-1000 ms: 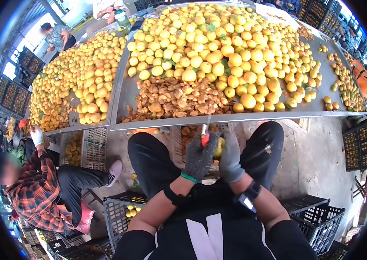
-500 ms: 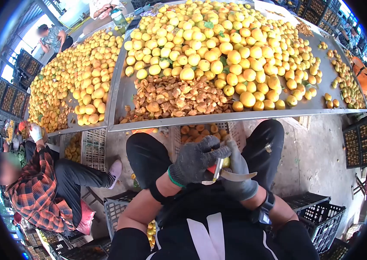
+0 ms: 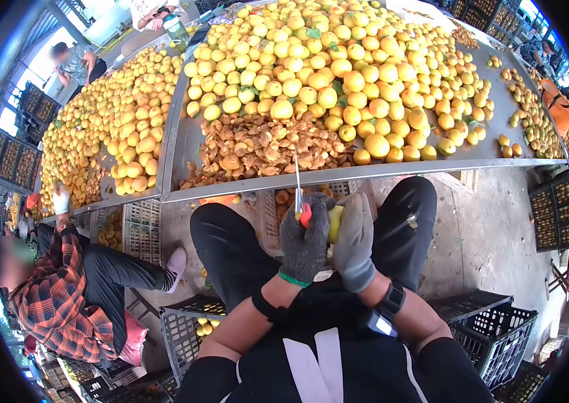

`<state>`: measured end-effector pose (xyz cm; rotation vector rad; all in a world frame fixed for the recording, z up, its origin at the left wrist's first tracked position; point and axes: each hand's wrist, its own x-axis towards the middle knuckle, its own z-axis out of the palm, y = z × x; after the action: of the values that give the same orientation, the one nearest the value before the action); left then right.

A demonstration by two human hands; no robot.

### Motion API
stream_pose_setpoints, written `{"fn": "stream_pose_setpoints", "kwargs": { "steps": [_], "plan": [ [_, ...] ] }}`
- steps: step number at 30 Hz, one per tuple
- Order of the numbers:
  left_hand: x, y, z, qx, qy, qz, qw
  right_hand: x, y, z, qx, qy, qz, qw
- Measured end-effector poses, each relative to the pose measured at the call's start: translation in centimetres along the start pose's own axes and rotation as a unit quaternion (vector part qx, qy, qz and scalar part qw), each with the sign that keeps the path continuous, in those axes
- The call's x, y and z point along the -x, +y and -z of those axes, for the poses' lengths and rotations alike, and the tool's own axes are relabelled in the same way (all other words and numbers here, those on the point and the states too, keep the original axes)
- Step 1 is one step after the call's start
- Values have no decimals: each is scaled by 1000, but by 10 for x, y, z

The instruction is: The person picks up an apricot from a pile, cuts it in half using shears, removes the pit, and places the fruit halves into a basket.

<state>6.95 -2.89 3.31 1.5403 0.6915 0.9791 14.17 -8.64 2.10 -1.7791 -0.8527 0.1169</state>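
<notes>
My left hand (image 3: 303, 245), in a dark knitted glove with a green cuff, is closed around a knife. The knife's red handle (image 3: 306, 215) shows at the fingers, and its thin blade (image 3: 298, 176) points away from me toward the table. A yellow-green apricot (image 3: 335, 223) sits between my two hands, held in my right hand (image 3: 355, 243), which wears a grey glove. That hand's fingers point forward and partly hide the fruit. Beneath the hands stands a crate (image 3: 268, 221) with halved fruit, mostly covered by my left hand.
A metal table (image 3: 244, 187) bears piled apricots (image 3: 376, 145) and a heap of brownish pieces (image 3: 264, 144). Black crates (image 3: 499, 336) stand at my right, and another crate (image 3: 180, 336) at my left. A person in a checked shirt (image 3: 63, 295) sits at the left.
The knife has swung from pointing right across my right hand to pointing forward. My left hand has turned palm-down, and my right hand has straightened beside it around the apricot.
</notes>
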Motion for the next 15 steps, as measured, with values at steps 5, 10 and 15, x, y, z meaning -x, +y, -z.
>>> {"fn": "stream_pose_setpoints", "kwargs": {
  "steps": [5, 10, 15],
  "plan": [
    [-6, -21, 4, 108, 30, 117, 987, -18, 1, -13, 8, 29, 117, 993],
    [-23, 5, 40, -107, -118, 2, 987, -42, -26, 23, -277, -261, -374, 846],
    [-38, 27, 54, -311, -312, -323, 837, -25, 7, 25, -241, -396, 37, 885]
  ]
}}
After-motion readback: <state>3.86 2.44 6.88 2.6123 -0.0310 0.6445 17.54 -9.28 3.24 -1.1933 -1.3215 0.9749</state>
